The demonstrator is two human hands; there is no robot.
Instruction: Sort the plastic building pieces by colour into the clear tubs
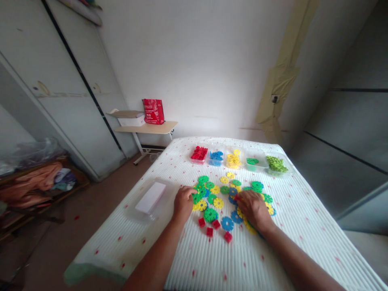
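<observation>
1. Lying apart by colour in five clear tubs [263, 161], red pieces [199, 153], blue discs [216, 155], yellow discs [233, 159], green discs [252, 161] and lime pieces [276, 163] seemed to be the finished portion.
2. Many mixed notched discs [218, 203] were loose on the ribbed cloth [194, 258], with four red cubes [209, 232] nearer the person; these appeared to remain.
3. The left hand [182, 202] was beside the pile's left edge, fingers bent toward green discs; I could not tell whether its grip held any.
4. The right hand [254, 207] covered discs, back upward, fingers downward. A red bit [237, 197] showed near its fingertips, but its grip was hidden.
</observation>
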